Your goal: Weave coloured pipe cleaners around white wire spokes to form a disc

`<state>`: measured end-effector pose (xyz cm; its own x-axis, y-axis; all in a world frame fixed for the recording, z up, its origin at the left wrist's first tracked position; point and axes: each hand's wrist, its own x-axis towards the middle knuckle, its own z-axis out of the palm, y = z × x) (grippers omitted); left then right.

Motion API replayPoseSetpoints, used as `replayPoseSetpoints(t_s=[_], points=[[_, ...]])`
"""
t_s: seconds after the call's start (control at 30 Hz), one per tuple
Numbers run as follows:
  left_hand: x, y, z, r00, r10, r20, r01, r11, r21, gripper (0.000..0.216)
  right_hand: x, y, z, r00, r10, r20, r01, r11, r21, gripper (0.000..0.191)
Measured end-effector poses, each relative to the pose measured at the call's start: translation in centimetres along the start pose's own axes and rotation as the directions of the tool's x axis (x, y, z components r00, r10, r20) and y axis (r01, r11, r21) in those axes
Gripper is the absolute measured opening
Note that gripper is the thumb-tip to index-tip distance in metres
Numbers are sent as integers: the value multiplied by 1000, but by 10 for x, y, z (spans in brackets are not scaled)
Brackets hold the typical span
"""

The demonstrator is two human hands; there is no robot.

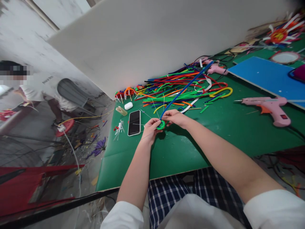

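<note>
My left hand (151,128) pinches a small green ring-shaped woven piece (161,125) above the green table. Thin white sticks spread outward from this piece. Close beside it, my right hand (175,118) has its fingers closed on the lower end of a long blue pipe cleaner (186,89), which slants up and to the right. A black-screened phone (134,123) lies left of my hands. Behind them is a heap of coloured pipe cleaners (176,86) in red, green, orange, yellow and blue. The exact finger contact is partly hidden.
A pink glue gun (267,106) lies on the right, with another pink glue gun (216,68) farther back. A blue board (267,76) rests at the back right. A white case (128,105) and small orange pieces (130,91) stand at the left. Another person (33,95) sits far left.
</note>
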<state>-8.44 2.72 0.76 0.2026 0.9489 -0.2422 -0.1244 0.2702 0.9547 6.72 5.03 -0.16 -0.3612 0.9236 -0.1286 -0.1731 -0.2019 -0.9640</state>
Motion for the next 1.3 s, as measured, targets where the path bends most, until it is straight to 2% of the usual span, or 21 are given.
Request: replayPoseSetpoints(t_s=[0.37,0.57,0.8,1.3], points=[[-1,0,0,1000,-4,21,4,1000,10,21,-1,1,-2,998,-10,61,11,1000,-19,17],[-1,0,1,1000,-7,18,7,1000,10,23,0,1,-2,1000,2,23,-2,1000,-16,18],[-2,1,1,1000,-14,14,14,1000,17,25,-1,2,-4,996,-18,83,18,1000,-2,20],[-3,1,1,999,-17,42,16,999,34,24,-1,1,-4,997,-17,71,21,998,-57,22]])
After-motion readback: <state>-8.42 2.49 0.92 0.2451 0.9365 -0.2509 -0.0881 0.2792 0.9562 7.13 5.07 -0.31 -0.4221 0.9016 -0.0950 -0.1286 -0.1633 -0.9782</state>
